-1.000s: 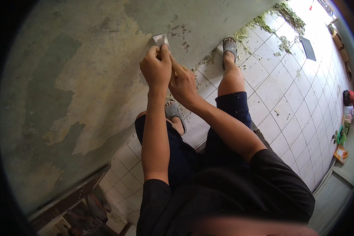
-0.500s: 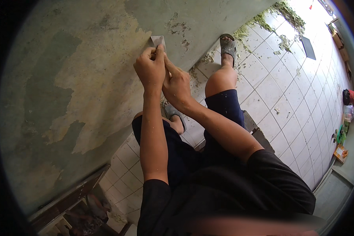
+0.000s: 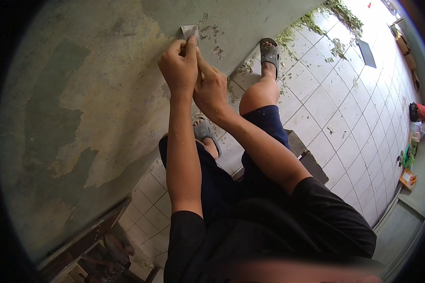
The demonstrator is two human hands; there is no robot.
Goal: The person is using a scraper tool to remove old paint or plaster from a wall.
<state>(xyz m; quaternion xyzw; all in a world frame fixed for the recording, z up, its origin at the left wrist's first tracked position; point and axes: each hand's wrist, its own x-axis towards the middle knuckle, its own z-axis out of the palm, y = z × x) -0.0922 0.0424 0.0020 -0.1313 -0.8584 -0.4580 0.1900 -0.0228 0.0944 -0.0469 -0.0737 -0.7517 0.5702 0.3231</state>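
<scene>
A scraper (image 3: 189,30) with a flat metal blade rests against the wall (image 3: 113,56), its wide edge pointing away from me. My left hand (image 3: 178,70) is closed on it, thumb laid along the blade. Just to the right and slightly nearer, my right hand (image 3: 211,92) also wraps the scraper, whose handle is hidden by my fingers. Pale yellowish patches with ragged edges show left of the blade, where the green coating (image 3: 56,85) is gone in places. Some dark pitted spots (image 3: 216,35) lie right of the blade.
Green flakes (image 3: 311,23) lie heaped on the white tiled floor (image 3: 335,104) along the wall's foot. A dark flat sheet (image 3: 366,54) is on the tiles. Under me is a low seat (image 3: 311,165). Boxes and a red object (image 3: 422,112) stand along the right wall.
Both hands and the scraper have slid a short way farther from me along the wall, toward the upper edge of the view. The grip is unchanged.
</scene>
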